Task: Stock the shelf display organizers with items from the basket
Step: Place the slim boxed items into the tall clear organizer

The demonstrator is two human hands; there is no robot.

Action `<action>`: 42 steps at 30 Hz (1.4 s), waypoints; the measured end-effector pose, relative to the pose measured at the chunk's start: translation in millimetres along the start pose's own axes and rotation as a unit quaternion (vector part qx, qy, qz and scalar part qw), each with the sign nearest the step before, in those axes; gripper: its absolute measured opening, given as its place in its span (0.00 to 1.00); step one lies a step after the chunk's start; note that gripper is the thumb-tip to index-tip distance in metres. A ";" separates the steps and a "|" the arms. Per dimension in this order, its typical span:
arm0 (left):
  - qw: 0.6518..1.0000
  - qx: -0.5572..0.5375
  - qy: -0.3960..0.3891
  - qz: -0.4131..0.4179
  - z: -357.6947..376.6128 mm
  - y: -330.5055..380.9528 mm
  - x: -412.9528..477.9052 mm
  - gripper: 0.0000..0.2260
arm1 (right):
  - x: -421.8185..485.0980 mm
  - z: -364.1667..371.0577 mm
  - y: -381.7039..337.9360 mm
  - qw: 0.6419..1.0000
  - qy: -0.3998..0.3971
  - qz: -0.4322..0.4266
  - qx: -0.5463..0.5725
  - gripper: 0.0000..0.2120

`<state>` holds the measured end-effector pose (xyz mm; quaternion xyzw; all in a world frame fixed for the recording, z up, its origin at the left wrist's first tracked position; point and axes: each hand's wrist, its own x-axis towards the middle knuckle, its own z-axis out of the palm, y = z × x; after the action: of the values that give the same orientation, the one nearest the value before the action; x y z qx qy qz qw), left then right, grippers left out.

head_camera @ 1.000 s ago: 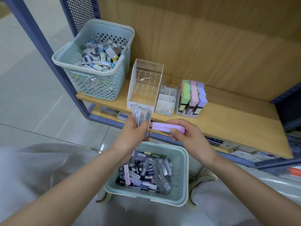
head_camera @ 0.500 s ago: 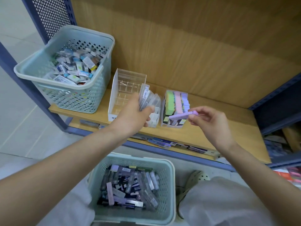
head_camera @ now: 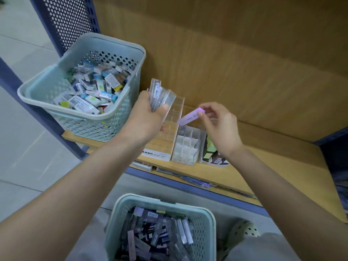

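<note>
My left hand [head_camera: 146, 117] grips a bunch of clear plastic cases [head_camera: 160, 97] above the tall clear organizer [head_camera: 167, 134] on the shelf. My right hand [head_camera: 220, 127] pinches one purple case [head_camera: 191, 116] by its end, tilted, over the white gridded organizer [head_camera: 186, 147]. To the right stands a third organizer [head_camera: 213, 157] with coloured cases, partly hidden by my right wrist. A pale green basket [head_camera: 209, 219] with several long cases sits low between my arms.
A second pale green basket [head_camera: 33, 95] full of small boxes stands on the shelf's left end. The wooden shelf [head_camera: 273, 166] runs to the right, with a wooden back panel behind. Blue metal uprights flank it. More packets lie on the shelf below.
Both hands have risen from over the lower basket to the shelf organizers. The purple case moved left, from beside the coloured organizer to above the white gridded one. My view moved closer.
</note>
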<state>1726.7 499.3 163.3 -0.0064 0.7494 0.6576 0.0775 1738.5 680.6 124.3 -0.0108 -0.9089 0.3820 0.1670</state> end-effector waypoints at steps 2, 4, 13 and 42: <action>1.000 0.004 0.015 -0.002 -8.2 0.4 6.8 0.04 | 13.0 13.0 -3.8 1.000 0.004 -0.011 0.006 0.06; 0.999 0.002 0.033 0.000 -16.6 1.6 11.9 0.02 | 26.2 25.1 -7.9 1.000 0.000 -0.016 0.002 0.07; 0.996 -0.019 0.081 0.030 -54.1 4.9 28.1 0.04 | 78.2 76.9 -18.5 0.998 -0.016 -0.058 -0.005 0.06; 0.995 -0.057 0.080 -0.006 -86.5 0.2 20.3 0.07 | 80.8 105.7 -86.1 0.998 -0.046 -0.030 0.042 0.11</action>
<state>1697.3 415.9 171.6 -0.0678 0.7147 0.6959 0.0206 1638.6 558.6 139.3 0.0415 -0.8988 0.4146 0.1363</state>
